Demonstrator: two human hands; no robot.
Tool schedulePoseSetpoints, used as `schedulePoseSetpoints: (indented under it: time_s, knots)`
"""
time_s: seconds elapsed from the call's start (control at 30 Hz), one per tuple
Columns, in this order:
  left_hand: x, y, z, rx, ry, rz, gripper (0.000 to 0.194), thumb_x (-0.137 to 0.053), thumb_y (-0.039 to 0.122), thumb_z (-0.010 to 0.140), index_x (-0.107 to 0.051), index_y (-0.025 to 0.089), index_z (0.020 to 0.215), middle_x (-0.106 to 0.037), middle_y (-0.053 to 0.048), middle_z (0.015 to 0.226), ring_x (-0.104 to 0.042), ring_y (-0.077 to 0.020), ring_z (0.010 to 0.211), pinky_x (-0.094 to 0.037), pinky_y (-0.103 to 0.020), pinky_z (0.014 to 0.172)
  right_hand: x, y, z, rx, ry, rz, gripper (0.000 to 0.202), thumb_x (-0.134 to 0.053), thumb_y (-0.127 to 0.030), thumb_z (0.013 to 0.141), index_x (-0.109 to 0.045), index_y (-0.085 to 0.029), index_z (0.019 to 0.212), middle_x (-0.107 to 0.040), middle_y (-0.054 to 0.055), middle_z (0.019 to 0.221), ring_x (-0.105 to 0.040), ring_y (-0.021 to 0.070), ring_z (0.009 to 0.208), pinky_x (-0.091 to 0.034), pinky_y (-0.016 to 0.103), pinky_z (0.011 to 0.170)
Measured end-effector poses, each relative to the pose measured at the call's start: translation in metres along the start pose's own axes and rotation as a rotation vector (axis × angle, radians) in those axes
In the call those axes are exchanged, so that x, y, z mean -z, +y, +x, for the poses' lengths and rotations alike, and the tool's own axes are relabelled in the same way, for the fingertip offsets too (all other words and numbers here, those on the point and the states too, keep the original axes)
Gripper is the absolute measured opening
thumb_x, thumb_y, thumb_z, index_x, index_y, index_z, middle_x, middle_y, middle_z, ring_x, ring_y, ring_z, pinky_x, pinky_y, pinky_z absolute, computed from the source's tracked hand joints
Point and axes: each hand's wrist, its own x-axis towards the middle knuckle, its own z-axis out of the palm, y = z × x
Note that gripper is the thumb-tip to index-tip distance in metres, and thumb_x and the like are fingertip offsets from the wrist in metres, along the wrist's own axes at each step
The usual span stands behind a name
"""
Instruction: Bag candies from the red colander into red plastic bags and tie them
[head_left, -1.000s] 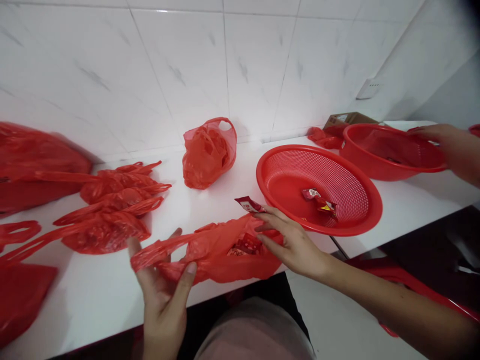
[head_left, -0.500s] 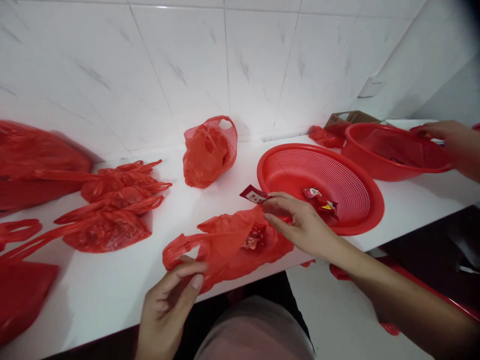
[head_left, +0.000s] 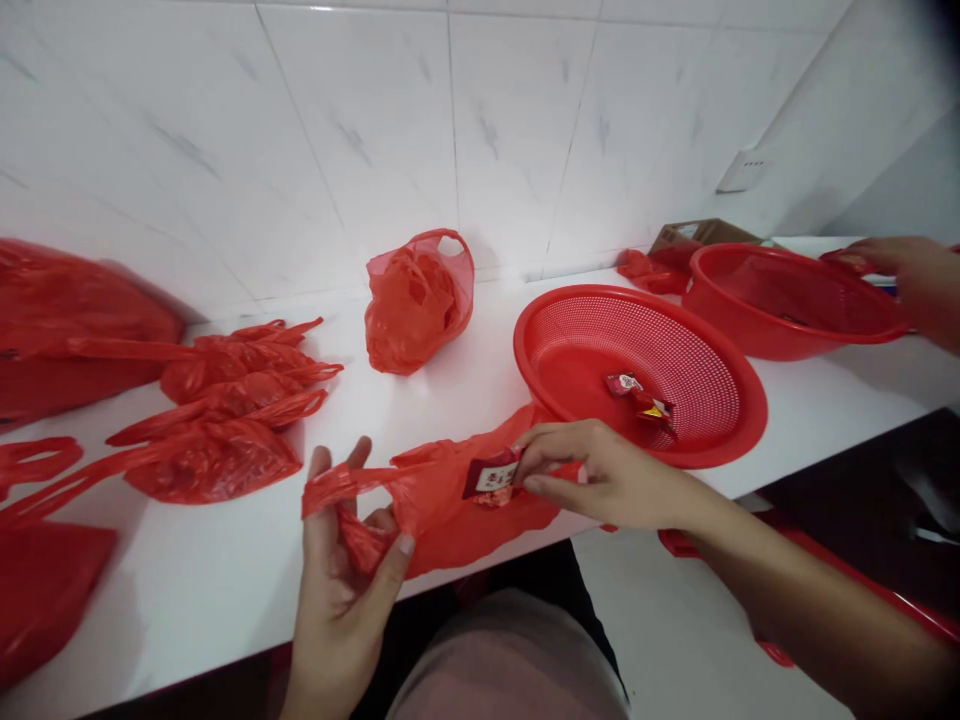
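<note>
A thin red plastic bag (head_left: pixel 442 520) lies on its side along the front of the white table. My left hand (head_left: pixel 345 580) is closed on its handle, the fingers passed through the loop. Between the fingertips of my right hand (head_left: pixel 592 470) is a small dark red packet (head_left: pixel 491 478) with a white label, held over the bag. Pinkish wrapped contents show just beneath the packet. Right behind my right hand stands a red plastic colander (head_left: pixel 570 390), with a few small wrapped packets (head_left: pixel 641 400) at its bottom.
Several tied red bags (head_left: pixel 217 460) lie at the left, beside a large red bag (head_left: pixel 75 320). Another red bag (head_left: pixel 416 305) stands against the tiled wall. At the right, another person's hand (head_left: pixel 915 270) is at a second red basin (head_left: pixel 795 310), with a cardboard box (head_left: pixel 705 233) behind it.
My right hand has moved left and down with the packet, from above the bag's far edge to over its contents. My left hand's fingers have gone through the handle and lifted it.
</note>
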Motion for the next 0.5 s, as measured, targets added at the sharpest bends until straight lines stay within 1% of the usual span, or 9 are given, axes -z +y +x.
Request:
schedulePoseSetpoints:
  time_s: [0.03, 0.1, 0.2, 0.23, 0.3, 0.37, 0.4, 0.43, 0.5]
  knots:
    - [-0.003, 0.002, -0.001, -0.057, -0.002, 0.001, 0.095, -0.076, 0.025, 0.076, -0.021, 0.049, 0.150, -0.033, 0.000, 0.157, -0.040, -0.0239, 0.138, -0.053, -0.025, 0.089, -0.005, 0.006, 0.002, -0.015, -0.014, -0.091, 0.016, -0.054, -0.022, 0.093, -0.070, -0.018, 0.095, -0.069, 0.004, 0.095, -0.064, 0.0138, 0.083, -0.051, 0.028, 0.076]
    - [-0.007, 0.001, -0.003, -0.151, -0.020, -0.001, 0.104, -0.077, 0.020, 0.075, -0.011, 0.056, 0.148, -0.029, 0.001, 0.159, -0.044, -0.0238, 0.135, -0.054, -0.028, 0.089, -0.016, 0.019, 0.007, -0.028, -0.036, -0.238, 0.018, -0.053, -0.019, 0.092, -0.071, -0.019, 0.097, -0.070, 0.004, 0.097, -0.065, 0.0150, 0.086, -0.050, 0.029, 0.079]
    - [-0.005, -0.007, -0.001, -0.173, -0.047, -0.006, 0.108, -0.078, 0.018, 0.074, -0.008, 0.058, 0.147, -0.031, -0.002, 0.158, -0.056, -0.0242, 0.122, -0.053, -0.041, 0.092, -0.024, 0.030, 0.011, 0.009, -0.101, -0.310, 0.023, -0.052, -0.017, 0.093, -0.071, -0.024, 0.104, -0.067, 0.004, 0.118, -0.065, 0.0167, 0.102, -0.049, 0.030, 0.088]
    - [-0.002, -0.008, 0.000, -0.147, -0.040, 0.006, 0.104, -0.078, 0.020, 0.074, -0.013, 0.055, 0.148, -0.033, -0.003, 0.157, -0.057, -0.0248, 0.120, -0.051, -0.045, 0.095, -0.025, 0.030, 0.011, 0.025, -0.118, -0.321, 0.025, -0.052, -0.017, 0.093, -0.070, -0.026, 0.107, -0.063, 0.003, 0.127, -0.063, 0.0172, 0.107, -0.049, 0.031, 0.090]
    - [0.007, -0.006, 0.003, -0.099, -0.026, 0.098, 0.076, -0.075, 0.028, 0.077, -0.040, 0.045, 0.142, -0.043, -0.005, 0.150, -0.055, -0.0281, 0.122, -0.043, -0.053, 0.104, -0.024, 0.030, 0.009, 0.025, -0.124, -0.377, 0.033, -0.057, -0.019, 0.090, -0.065, -0.031, 0.120, -0.056, 0.003, 0.137, -0.061, 0.0200, 0.114, -0.048, 0.033, 0.093]
    - [0.017, 0.005, 0.002, -0.118, -0.030, 0.271, 0.033, -0.070, 0.036, 0.081, -0.069, 0.033, 0.114, -0.050, -0.005, 0.143, -0.047, -0.0321, 0.130, -0.030, -0.056, 0.114, -0.023, 0.030, 0.006, -0.014, -0.121, -0.460, 0.052, -0.063, -0.021, 0.084, -0.054, -0.031, 0.134, -0.058, 0.007, 0.134, -0.061, 0.0245, 0.113, -0.049, 0.037, 0.092]
    - [0.020, 0.014, -0.001, -0.153, -0.011, 0.346, 0.018, -0.069, 0.038, 0.081, -0.075, 0.029, 0.095, -0.052, -0.004, 0.140, -0.043, -0.0337, 0.133, -0.025, -0.056, 0.116, -0.023, 0.030, 0.005, -0.037, -0.124, -0.500, 0.061, -0.066, -0.022, 0.081, -0.049, -0.029, 0.139, -0.060, 0.009, 0.130, -0.061, 0.0269, 0.112, -0.049, 0.039, 0.091]
    - [0.022, 0.024, -0.005, -0.167, 0.032, 0.369, 0.012, -0.071, 0.038, 0.078, -0.076, 0.027, 0.079, -0.051, -0.002, 0.139, -0.040, -0.0347, 0.135, -0.020, -0.056, 0.119, -0.025, 0.031, 0.005, -0.051, -0.125, -0.532, 0.067, -0.069, -0.022, 0.078, -0.047, -0.027, 0.141, -0.061, 0.011, 0.128, -0.061, 0.0291, 0.111, -0.050, 0.041, 0.090]
    - [0.019, 0.042, -0.016, -0.122, 0.138, 0.274, 0.012, -0.080, 0.033, 0.068, -0.072, 0.028, 0.061, -0.047, 0.006, 0.143, -0.033, -0.0359, 0.139, -0.011, -0.054, 0.121, -0.031, 0.033, 0.006, -0.043, -0.121, -0.555, 0.070, -0.070, -0.022, 0.074, -0.048, -0.025, 0.140, -0.060, 0.013, 0.128, -0.061, 0.0314, 0.110, -0.049, 0.043, 0.089]
